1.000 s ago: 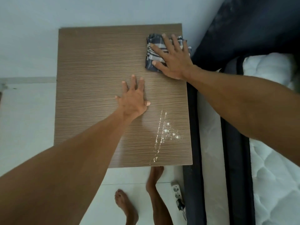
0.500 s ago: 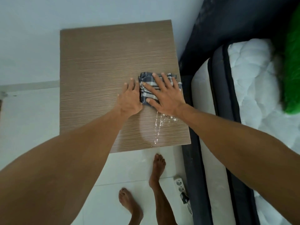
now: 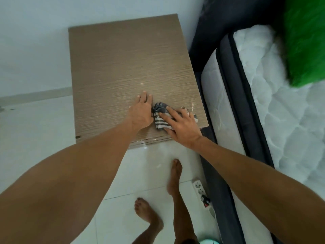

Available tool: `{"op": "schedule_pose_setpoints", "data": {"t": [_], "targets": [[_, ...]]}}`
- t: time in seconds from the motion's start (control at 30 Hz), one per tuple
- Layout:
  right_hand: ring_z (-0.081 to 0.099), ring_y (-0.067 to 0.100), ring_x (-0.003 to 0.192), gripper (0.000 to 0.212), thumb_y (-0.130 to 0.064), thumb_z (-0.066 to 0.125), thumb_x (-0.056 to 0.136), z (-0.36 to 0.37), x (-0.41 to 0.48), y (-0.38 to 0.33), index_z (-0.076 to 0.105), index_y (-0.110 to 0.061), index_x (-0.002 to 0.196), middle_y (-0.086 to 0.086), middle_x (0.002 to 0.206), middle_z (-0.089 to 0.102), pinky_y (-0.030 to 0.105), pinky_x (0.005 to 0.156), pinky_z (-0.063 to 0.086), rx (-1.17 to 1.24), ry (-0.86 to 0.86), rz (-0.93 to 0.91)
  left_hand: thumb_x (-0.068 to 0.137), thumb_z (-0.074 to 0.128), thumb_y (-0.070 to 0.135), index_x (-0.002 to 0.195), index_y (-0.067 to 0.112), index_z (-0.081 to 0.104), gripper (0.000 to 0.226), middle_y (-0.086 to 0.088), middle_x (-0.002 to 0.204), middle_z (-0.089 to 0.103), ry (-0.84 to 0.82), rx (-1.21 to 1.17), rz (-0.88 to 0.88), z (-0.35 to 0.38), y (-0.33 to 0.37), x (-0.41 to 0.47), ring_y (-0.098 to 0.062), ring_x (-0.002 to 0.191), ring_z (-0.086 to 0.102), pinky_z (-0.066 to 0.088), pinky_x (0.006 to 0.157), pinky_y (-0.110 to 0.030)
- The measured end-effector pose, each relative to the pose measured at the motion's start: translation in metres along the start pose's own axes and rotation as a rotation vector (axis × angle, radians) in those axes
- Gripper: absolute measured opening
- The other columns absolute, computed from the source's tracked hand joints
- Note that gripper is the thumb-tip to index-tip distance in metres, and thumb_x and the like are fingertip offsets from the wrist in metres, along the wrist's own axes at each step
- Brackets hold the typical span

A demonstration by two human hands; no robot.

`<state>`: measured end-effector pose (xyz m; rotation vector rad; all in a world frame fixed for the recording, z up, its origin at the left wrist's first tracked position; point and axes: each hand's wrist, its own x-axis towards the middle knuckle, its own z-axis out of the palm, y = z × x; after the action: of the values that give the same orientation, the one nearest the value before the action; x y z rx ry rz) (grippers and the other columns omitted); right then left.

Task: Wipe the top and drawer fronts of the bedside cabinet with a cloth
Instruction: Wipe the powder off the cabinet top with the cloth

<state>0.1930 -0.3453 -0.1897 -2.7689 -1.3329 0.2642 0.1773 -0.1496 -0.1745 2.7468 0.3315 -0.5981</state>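
I look straight down on the brown wood-grain top of the bedside cabinet (image 3: 123, 64). My right hand (image 3: 182, 125) presses flat on a bunched grey-and-white striped cloth (image 3: 161, 121) near the top's front right corner. My left hand (image 3: 141, 111) rests palm down on the wood, fingers together, touching the cloth's left edge. The drawer fronts are hidden below the top from this angle.
A bed with a dark frame (image 3: 233, 95) and white quilted mattress (image 3: 281, 111) stands tight against the cabinet's right side, a green pillow (image 3: 306, 41) on it. A white power strip (image 3: 199, 188) lies on the tiled floor by my bare feet (image 3: 173, 176). White wall behind.
My right hand has dragged the cloth from the back right corner toward the front right corner, over the wet streak. My left hand stayed on the top near the middle.
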Motion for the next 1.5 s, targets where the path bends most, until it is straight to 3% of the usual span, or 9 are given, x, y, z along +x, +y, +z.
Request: {"op": "schedule_pose_setpoints", "data": {"t": [0.2, 0.33, 0.57, 1.0, 1.1, 1.2, 1.33, 1.4, 1.5], "targets": [[0.053, 0.036, 0.102, 0.068, -0.018, 0.078, 0.071, 0.004, -0.058, -0.028, 0.053, -0.020, 0.135, 0.013, 0.137, 0.053, 0.053, 0.081, 0.052, 0.060, -0.024, -0.111, 0.093, 0.057, 0.023, 0.154, 0.011, 0.006, 0.081, -0.010, 0.163, -0.004, -0.036, 0.026, -0.001, 0.010, 0.002, -0.029, -0.032, 0.149, 0.003, 0.026, 0.116, -0.054], [0.057, 0.033, 0.098, 0.062, -0.018, 0.079, 0.067, -0.009, -0.079, -0.010, 0.059, -0.020, 0.126, 0.010, 0.125, 0.061, 0.050, 0.080, 0.054, 0.066, -0.069, -0.280, 0.095, 0.054, 0.027, 0.154, 0.010, 0.004, 0.079, -0.011, 0.163, -0.005, -0.056, 0.042, -0.006, 0.011, 0.006, -0.033, -0.034, 0.149, 0.003, 0.029, 0.113, -0.058], [0.055, 0.035, 0.102, 0.057, -0.016, 0.068, 0.076, -0.058, -0.025, 0.075, 0.056, -0.018, 0.132, 0.014, 0.130, 0.058, 0.049, 0.082, 0.052, 0.057, 0.095, -0.022, 0.090, 0.059, 0.044, 0.154, 0.022, 0.002, 0.089, -0.004, 0.163, -0.010, -0.098, -0.028, -0.107, 0.005, 0.042, -0.008, -0.036, 0.149, -0.004, 0.023, 0.113, -0.063], [0.041, 0.031, 0.121, 0.054, -0.026, 0.053, 0.092, -0.083, 0.149, 0.144, 0.040, -0.024, 0.145, 0.009, 0.145, 0.041, 0.045, 0.099, 0.037, 0.017, 0.064, -0.031, 0.089, 0.059, 0.048, 0.153, 0.029, -0.007, 0.094, 0.005, 0.161, -0.021, -0.122, -0.107, -0.195, -0.010, 0.081, 0.032, -0.037, 0.147, -0.014, 0.014, 0.106, -0.074], [0.040, 0.032, 0.123, 0.056, -0.041, 0.051, 0.094, -0.078, 0.164, 0.153, 0.039, -0.025, 0.146, 0.009, 0.145, 0.040, 0.046, 0.100, 0.035, 0.007, 0.023, -0.028, 0.089, 0.059, 0.049, 0.153, 0.029, -0.009, 0.095, 0.006, 0.161, -0.023, -0.126, -0.105, -0.183, -0.010, 0.079, 0.033, -0.037, 0.147, -0.016, 0.013, 0.106, -0.075], [0.038, 0.032, 0.129, 0.064, -0.065, 0.033, 0.091, -0.068, 0.171, 0.156, 0.032, -0.033, 0.147, 0.008, 0.147, 0.041, 0.049, 0.103, 0.028, -0.227, -0.019, -0.030, 0.088, 0.059, 0.049, 0.153, 0.030, -0.010, 0.096, 0.007, 0.160, -0.024, -0.126, -0.100, -0.181, -0.008, 0.078, 0.032, -0.037, 0.147, -0.017, 0.012, 0.106, -0.076], [0.006, 0.035, 0.148, 0.069, -0.074, 0.013, 0.090, -0.051, 0.167, 0.159, 0.007, -0.044, 0.152, 0.009, 0.163, 0.011, 0.060, 0.116, 0.004, -0.182, -0.102, 0.014, 0.088, 0.059, 0.049, 0.153, 0.030, -0.010, 0.096, 0.008, 0.160, -0.024, -0.125, -0.108, -0.186, -0.009, 0.079, 0.033, -0.036, 0.147, -0.018, 0.011, 0.107, -0.075], [-0.003, 0.037, 0.149, 0.067, -0.072, 0.016, 0.092, -0.039, 0.158, 0.160, -0.002, -0.047, 0.152, 0.009, 0.164, -0.007, 0.061, 0.116, 0.007, -0.035, -0.150, 0.037, 0.088, 0.059, 0.049, 0.152, 0.031, -0.011, 0.097, 0.009, 0.160, -0.024, -0.127, -0.108, -0.188, -0.008, 0.079, 0.033, -0.035, 0.147, -0.018, 0.010, 0.108, -0.075], [0.000, 0.041, 0.147, 0.067, -0.068, 0.024, 0.094, -0.025, 0.135, 0.151, 0.001, -0.045, 0.152, 0.011, 0.163, -0.010, 0.061, 0.115, 0.019, 0.109, -0.114, 0.055, 0.088, 0.060, 0.049, 0.152, 0.031, -0.011, 0.098, 0.008, 0.160, -0.024, -0.129, -0.113, -0.194, -0.007, 0.078, 0.032, -0.035, 0.147, -0.019, 0.010, 0.108, -0.075]]}}
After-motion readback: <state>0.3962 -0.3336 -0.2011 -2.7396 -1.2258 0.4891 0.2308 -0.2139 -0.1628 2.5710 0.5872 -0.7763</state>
